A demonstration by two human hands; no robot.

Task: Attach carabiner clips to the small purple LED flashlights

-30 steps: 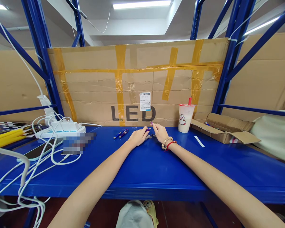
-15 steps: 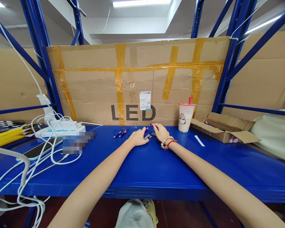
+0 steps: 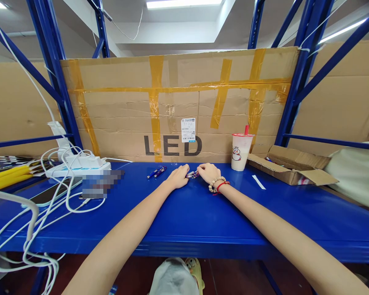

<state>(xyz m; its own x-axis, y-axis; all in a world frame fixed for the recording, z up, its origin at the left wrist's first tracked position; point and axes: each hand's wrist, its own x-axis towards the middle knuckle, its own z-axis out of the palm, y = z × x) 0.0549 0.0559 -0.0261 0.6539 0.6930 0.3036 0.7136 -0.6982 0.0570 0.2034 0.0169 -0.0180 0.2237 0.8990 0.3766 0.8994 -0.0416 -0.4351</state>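
My left hand [image 3: 178, 177] rests on the blue shelf top [image 3: 184, 221], its fingers closed at the left end of a small purple and silver item [image 3: 193, 175]. Curled round that item's right end is my right hand [image 3: 208, 172], with a beaded bracelet and a red string at the wrist. The item spans the narrow gap between both hands, and its exact shape is too small to tell. Two dark blue and purple small pieces [image 3: 156, 172] lie side by side just left of my left hand.
A drink cup [image 3: 240, 152] with a red straw stands right of my hands, near a paper strip [image 3: 258, 182] and an open carton [image 3: 287, 166]. White cables and a power strip [image 3: 80, 164] cover the left side. A cardboard panel [image 3: 126, 110] rises behind.
Both hands have turned slightly. The separate purple pieces earlier at each hand's fingertips now appear low between the hands, in line with each other.
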